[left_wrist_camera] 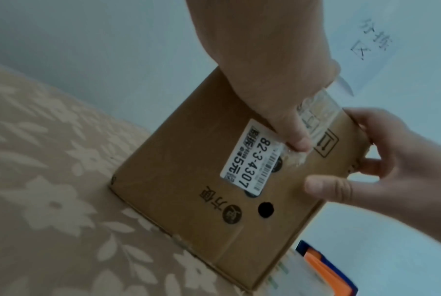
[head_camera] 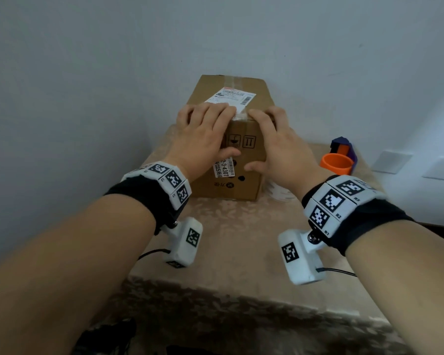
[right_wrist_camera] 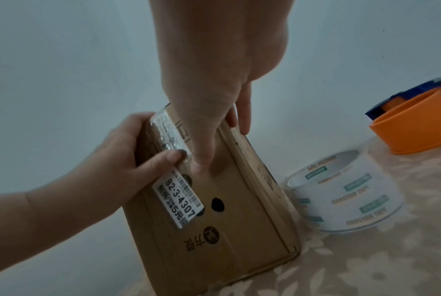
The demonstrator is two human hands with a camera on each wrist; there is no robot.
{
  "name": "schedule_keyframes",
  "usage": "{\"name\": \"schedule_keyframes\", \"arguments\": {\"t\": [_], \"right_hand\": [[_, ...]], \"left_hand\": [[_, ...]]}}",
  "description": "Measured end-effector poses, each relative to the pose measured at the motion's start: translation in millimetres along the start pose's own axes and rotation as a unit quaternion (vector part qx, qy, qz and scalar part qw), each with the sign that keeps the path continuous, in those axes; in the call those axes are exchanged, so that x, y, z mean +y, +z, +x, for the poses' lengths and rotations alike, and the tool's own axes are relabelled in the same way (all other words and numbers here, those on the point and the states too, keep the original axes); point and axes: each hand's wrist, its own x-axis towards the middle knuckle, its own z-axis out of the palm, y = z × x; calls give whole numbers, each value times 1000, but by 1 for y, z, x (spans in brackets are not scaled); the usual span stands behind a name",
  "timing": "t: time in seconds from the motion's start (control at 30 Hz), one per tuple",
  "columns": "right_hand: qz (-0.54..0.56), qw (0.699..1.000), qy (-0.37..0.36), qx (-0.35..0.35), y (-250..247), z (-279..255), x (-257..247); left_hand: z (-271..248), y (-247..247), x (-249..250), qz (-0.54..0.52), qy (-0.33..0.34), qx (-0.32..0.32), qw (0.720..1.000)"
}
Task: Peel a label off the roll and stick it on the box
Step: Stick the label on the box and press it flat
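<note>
A brown cardboard box (head_camera: 251, 185) stands on the table against the wall. A white label printed 82-3-4307 (head_camera: 223, 170) (left_wrist_camera: 249, 160) (right_wrist_camera: 181, 200) is stuck on its front face, and a shipping label (head_camera: 231, 97) lies on its top. My left hand (head_camera: 205, 129) grips the box's top left, fingers over the top edge, thumb (left_wrist_camera: 297, 142) pressing at the upper end of the front label. My right hand (head_camera: 269, 134) grips the top right edge, thumb on the front face. A white roll (right_wrist_camera: 346, 192) printed TAPE stands just right of the box.
An orange and blue tape dispenser (head_camera: 336, 162) (right_wrist_camera: 416, 128) sits at the back right of the table. The table (head_camera: 241, 239) wears a beige floral cloth; its front edge is near me. A pale wall rises right behind the box.
</note>
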Motion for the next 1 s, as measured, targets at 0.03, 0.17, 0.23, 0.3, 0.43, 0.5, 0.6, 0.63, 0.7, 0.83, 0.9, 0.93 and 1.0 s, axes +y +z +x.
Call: {"name": "schedule_keyframes", "arguments": {"t": [0.03,0.17,0.23,0.3,0.43,0.5,0.6,0.63,0.7,0.83,0.9,0.93,1.0], "right_hand": [[8,1000,-2,-2,-1,1,0],[38,999,-6,-9,-11,1,1],[50,999,-6,-20,-17,3,1],[60,998,-3,-35,-20,5,1],[71,996,-4,-54,-22,7,5],[69,996,-8,-53,-22,6,6],[63,997,-16,-48,-20,5,7],[62,997,-20,-45,-19,5,7],[62,997,-25,-43,-19,5,8],[64,997,-27,-43,-18,4,9],[66,997,-24,-45,-18,4,8],[66,997,-22,-46,-19,4,7],[68,996,-17,-48,-20,5,6]], "left_hand": [[-1,0,-1,8,3,-3,1000],[-1,-10,8,19,-9,-88,996],[10,-20,13,-4,-33,-98,995],[24,-29,14,-50,-71,-62,994],[32,-25,9,-47,-50,-38,997],[26,-18,8,-18,-33,-22,999],[19,-11,11,-2,-25,-16,1000],[16,-10,12,-8,-25,-14,1000],[11,-7,14,-16,-27,-27,999],[0,-1,16,24,-17,-61,998],[-4,-1,16,48,-12,-79,996],[-4,-4,15,45,-10,-85,995],[2,-16,10,18,-4,-80,997]]}}
